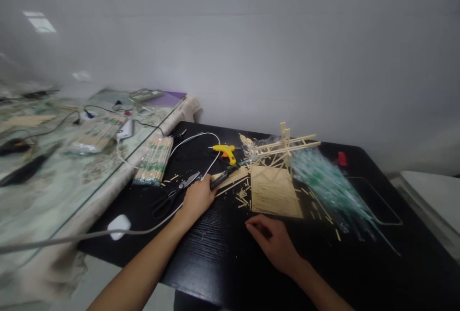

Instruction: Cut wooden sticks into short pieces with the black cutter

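My left hand is closed at the near end of a dark, slim handheld tool, whose exact kind I cannot make out. It lies over pale wooden sticks. Beside that hand, on its left, are black-handled scissors. My right hand rests near the table's front, thumb and fingers pinched together; anything between them is hidden. Just beyond it lies a flat, pale wooden panel. A framework of glued wooden sticks stands at the panel's far edge.
A yellow glue gun lies farther back on the black table. Wrapped stick bundles sit left, green-printed plastic wrapping right. A white cable crosses near my left forearm, past a white object. Cut scraps are scattered about.
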